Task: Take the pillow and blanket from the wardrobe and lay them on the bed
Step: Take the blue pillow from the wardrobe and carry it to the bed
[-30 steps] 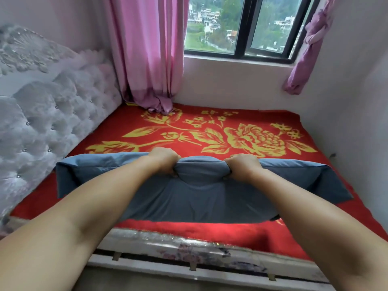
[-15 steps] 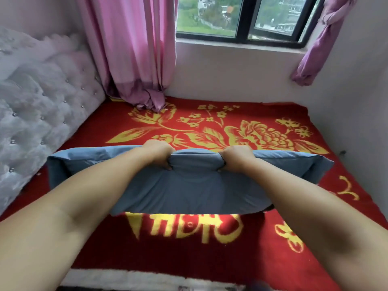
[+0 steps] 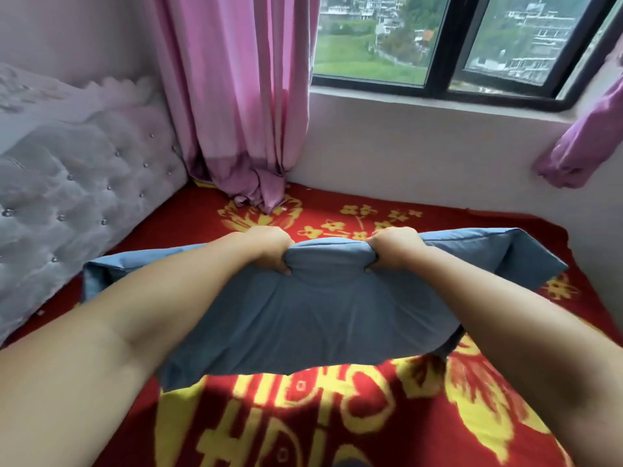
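Pillow [image 3: 323, 308]: blue, held above the red bed [image 3: 337, 426].
Left hand [image 3: 266, 246]: grips its far edge.
Right hand [image 3: 396, 247]: grips likewise.

A home bedroom, seen from my headcam
I see a tufted headboard [image 3: 77, 197], red floral bedspread [image 3: 337, 416], pink curtains [image 3: 236, 96]

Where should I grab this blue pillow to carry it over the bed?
Grip the blue pillow along its long far edge from above, as the left hand and right hand do now. The cover is soft and bunches into handholds there, and two spaced grips keep it level.
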A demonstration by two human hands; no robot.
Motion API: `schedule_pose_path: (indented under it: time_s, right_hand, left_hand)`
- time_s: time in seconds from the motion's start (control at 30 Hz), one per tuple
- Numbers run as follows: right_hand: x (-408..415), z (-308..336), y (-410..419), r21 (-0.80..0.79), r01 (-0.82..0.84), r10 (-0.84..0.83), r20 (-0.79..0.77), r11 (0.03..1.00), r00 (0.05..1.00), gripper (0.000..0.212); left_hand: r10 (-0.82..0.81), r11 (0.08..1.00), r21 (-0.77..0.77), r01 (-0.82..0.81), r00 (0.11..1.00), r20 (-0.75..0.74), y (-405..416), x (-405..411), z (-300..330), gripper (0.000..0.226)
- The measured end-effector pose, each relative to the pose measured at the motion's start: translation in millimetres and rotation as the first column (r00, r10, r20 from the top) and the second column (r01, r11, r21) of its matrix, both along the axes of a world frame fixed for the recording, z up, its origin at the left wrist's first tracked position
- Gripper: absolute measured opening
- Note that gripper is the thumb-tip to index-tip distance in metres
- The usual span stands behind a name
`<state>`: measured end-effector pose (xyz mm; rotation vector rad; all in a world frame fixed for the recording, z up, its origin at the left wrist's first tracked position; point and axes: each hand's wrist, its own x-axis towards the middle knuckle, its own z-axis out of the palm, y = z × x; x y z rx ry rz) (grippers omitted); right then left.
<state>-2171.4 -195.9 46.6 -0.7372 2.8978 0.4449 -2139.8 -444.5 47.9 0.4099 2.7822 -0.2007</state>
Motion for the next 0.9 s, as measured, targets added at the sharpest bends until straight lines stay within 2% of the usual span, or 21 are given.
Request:
schedule_pose_path:
  time_s: [0.1,0.23,0.43,0.67,0.9]
  right_hand:
    - [-59,4,26,-0.002,-0.05,0.05,0.013,0.999,0.999,0.037]
    - [-107,26,49,-0.025,-0.088,0.088,0.002,0.996,0.996,0.036]
    - [-148,57,33,-0.005,-0.151,0.151,-0.06,0.988,0.987,0.033]
    - [-177,67,-36,0.012,-0.119,0.119,-0.03,0.993,0.992,0.031]
    - [-207,29,-147,-0.034,-0.054,0.055,0.005,0.998,0.998,0.035]
  left_hand:
    - [0.039,0.999,-0.006,-0.039,0.999,0.015,28,-49,6,0.034]
    - [0.038,0.999,-0.01,-0.039,0.999,-0.037,53,-91,20,0.037]
    - [0.043,0.999,0.004,-0.042,0.995,-0.094,34,-128,38,0.038]
    - [0.05,0.998,0.031,-0.048,0.996,-0.067,-39,-168,45,0.036]
    - [-0.035,0.999,-0.034,0.035,0.999,-0.007,-153,-213,19,0.042]
